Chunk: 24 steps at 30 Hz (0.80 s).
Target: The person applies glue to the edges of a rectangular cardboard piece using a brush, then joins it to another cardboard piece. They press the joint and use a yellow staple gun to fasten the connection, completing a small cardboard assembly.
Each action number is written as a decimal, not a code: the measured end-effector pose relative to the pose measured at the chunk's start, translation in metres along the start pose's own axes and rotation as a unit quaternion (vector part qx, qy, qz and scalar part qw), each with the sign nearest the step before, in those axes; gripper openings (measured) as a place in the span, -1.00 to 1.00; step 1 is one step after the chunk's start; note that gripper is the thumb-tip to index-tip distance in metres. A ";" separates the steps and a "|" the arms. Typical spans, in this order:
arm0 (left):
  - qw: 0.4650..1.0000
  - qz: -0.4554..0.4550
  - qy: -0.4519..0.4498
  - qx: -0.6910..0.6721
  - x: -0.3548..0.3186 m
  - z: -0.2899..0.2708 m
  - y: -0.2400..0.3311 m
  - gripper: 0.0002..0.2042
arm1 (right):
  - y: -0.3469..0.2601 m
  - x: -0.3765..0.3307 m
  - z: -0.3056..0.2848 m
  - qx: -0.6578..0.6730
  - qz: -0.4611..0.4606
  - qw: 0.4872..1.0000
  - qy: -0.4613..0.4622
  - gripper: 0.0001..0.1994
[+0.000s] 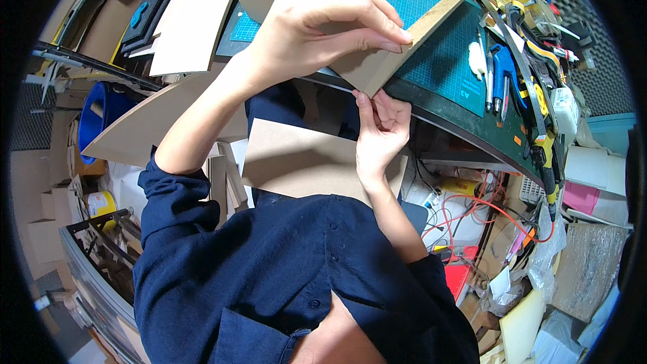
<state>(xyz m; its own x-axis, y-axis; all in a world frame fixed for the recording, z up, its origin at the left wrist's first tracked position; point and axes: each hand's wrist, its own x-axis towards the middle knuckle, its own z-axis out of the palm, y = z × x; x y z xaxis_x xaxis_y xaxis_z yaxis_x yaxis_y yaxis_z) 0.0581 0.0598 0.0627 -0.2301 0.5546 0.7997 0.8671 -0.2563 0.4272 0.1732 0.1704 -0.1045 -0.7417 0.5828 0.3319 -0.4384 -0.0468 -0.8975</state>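
A tan board piece (364, 75) with a long narrow edge facing up to the right is raised at the table's near edge, one corner pointing down toward me. My left hand (322, 23) reaches over it, thumb and index fingertip pinched together against that narrow edge. Whatever lies between those fingertips is hidden. Below, my right hand (383, 128) grips the lower corner, its thumb against the board and its fingers curled. Across my lap lies another flat tan board (303, 158).
Under the raised piece spreads a teal cutting mat (441, 61) on the dark table. A blue-handled tool (502, 71), pens and a metal ruler (515, 37) crowd its right side. Pale boards (192, 23) stand at left, near a blue bin (94, 121). Orange cable (502, 209) hangs below the table.
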 end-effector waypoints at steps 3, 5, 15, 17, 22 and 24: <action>0.997 -0.013 -0.045 0.062 0.000 -0.005 0.002 -0.87 | 0.001 0.000 0.002 0.005 0.001 1.000 0.008 -0.79; 0.998 -0.052 -0.032 0.006 -0.001 -0.003 0.002 -0.88 | 0.002 0.000 0.002 0.002 -0.002 1.000 0.009 -0.79; 1.000 -0.018 -0.008 0.018 -0.007 0.001 -0.007 -0.85 | 0.003 -0.006 0.009 -0.022 -0.013 0.999 0.033 -0.85; 0.998 -0.005 -0.005 0.068 -0.010 0.001 -0.006 -0.84 | 0.003 -0.007 0.012 -0.007 -0.010 0.999 0.043 -0.86; 0.993 0.048 -0.001 0.109 -0.008 -0.001 -0.006 -0.79 | 0.005 -0.011 0.017 0.006 -0.017 0.998 0.056 -0.82; 0.991 0.057 -0.012 0.121 -0.006 -0.003 -0.006 -0.78 | 0.007 -0.011 0.018 0.003 -0.028 0.998 0.057 -0.80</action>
<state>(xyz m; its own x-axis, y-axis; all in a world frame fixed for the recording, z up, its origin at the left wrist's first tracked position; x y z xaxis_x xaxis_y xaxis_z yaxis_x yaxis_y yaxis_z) 0.0528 0.0551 0.0564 -0.1175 0.5524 0.8253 0.9680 -0.1220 0.2195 0.1696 0.1489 -0.1092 -0.6536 0.6735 0.3451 -0.4808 -0.0174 -0.8767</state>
